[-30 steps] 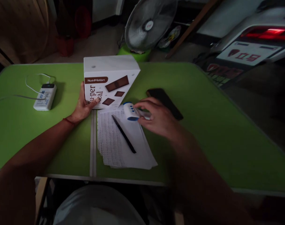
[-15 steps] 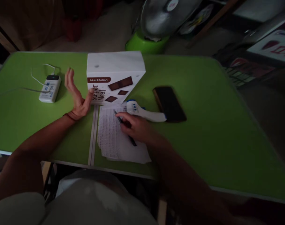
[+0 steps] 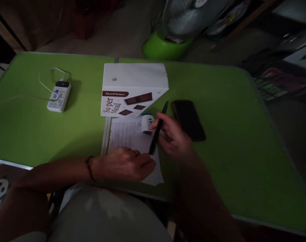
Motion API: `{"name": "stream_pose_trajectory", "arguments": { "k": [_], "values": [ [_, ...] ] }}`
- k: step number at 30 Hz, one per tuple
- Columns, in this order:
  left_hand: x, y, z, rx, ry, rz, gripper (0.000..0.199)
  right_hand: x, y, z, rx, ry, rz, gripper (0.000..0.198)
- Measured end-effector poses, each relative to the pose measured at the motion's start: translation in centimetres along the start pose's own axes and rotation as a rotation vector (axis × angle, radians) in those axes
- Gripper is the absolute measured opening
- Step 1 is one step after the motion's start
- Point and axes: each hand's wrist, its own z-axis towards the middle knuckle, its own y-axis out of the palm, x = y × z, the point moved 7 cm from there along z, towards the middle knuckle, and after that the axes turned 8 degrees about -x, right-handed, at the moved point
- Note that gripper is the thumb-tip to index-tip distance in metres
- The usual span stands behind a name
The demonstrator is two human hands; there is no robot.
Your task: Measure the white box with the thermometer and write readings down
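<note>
My right hand (image 3: 174, 137) pinches a black pen (image 3: 157, 132), which slants upward over the sheets. Its lower end comes close to the fingers of my left hand (image 3: 126, 164). Those fingers are curled, and whether they grip the pen's end or something small cannot be made out. Printed paper sheets (image 3: 122, 132) lie under both hands, partly covered by them. Behind the sheets stands a white box (image 3: 135, 77) marked NutriMotion. A white and blue handheld thermometer (image 3: 146, 122) rests beside the box, its handle hidden by my right hand.
A dark phone (image 3: 189, 119) lies right of my right hand. On the left, a white power bank (image 3: 59, 99) has cables attached. The green folding table (image 3: 233, 134) has a metal seam left of the sheets. A fan (image 3: 178, 20) with a green base stands beyond it.
My left hand has left the box's side, come down over the sheets and curled its fingers. My right hand has lifted the pen and tilted it the other way.
</note>
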Motion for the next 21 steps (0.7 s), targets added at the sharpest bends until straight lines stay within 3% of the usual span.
{"name": "stream_pose_trajectory", "arguments": {
  "k": [4,8,11,13,18,21],
  "values": [
    [0.8,3.7,-0.9,-0.123,-0.006,-0.065,0.025,0.6,-1.0,-0.8,0.383,0.133,0.039,0.035],
    [-0.1,5.9,-1.7,-0.259,-0.097,-0.054,0.023,-1.2,0.6,-0.8,0.288,0.186,0.172,0.055],
    [-1.0,6.9,-2.1,-0.305,-0.201,-0.015,0.025,-1.8,2.7,0.1,0.121,0.28,0.308,0.038],
    [-1.4,7.6,-2.4,-0.343,-0.25,0.011,0.027,-1.5,3.8,0.8,0.093,0.355,0.356,0.024],
    [-1.2,8.8,-3.2,-0.487,-0.263,-0.09,0.08,-0.7,4.6,1.1,0.218,0.453,0.148,0.016],
    [-1.1,8.7,-3.4,-0.531,-0.273,-0.163,0.088,-0.4,5.0,0.4,0.207,0.432,0.084,0.017]
  ]
}}
